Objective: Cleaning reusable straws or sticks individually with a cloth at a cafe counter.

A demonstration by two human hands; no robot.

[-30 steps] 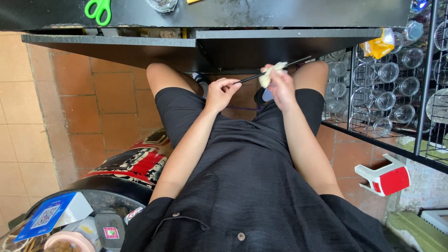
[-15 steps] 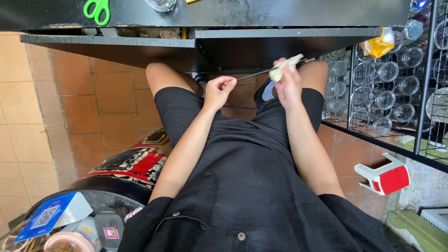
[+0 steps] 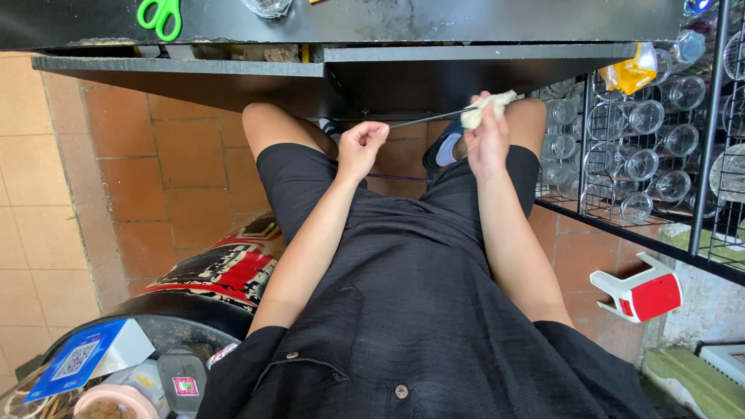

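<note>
Head view, looking down at a seated person in dark clothing. The left hand [image 3: 361, 146] is closed into a fist, knuckles up, and appears to pinch the near end of a thin skewer [image 3: 425, 121]; the fingertips are hidden, so the exact hold cannot be confirmed. The skewer runs from that fist toward the right, rising slightly, and ends inside a pale food piece [image 3: 485, 109]. The right hand [image 3: 487, 140] is clenched around the food piece, thumb and fingers pressing it at the skewer's far end. Both hands are held above the knees, just under the edge of the black table [image 3: 466, 23] at the far side.

Judgement on doing this step well: the stick should stay in line with the middle of the food piece, so the point does not break out through its side or toward the right palm. The left hand should hold steady while the right hand eases the piece along, without twisting. Fingers of the right hand are best kept off the line of the tip.

Surroundings: green scissors [image 3: 159, 15] lie on the table at far left. A wire rack of glasses [image 3: 644, 132] stands to the right. A red and white stool [image 3: 640, 289] lies on the tiled floor near right.
</note>
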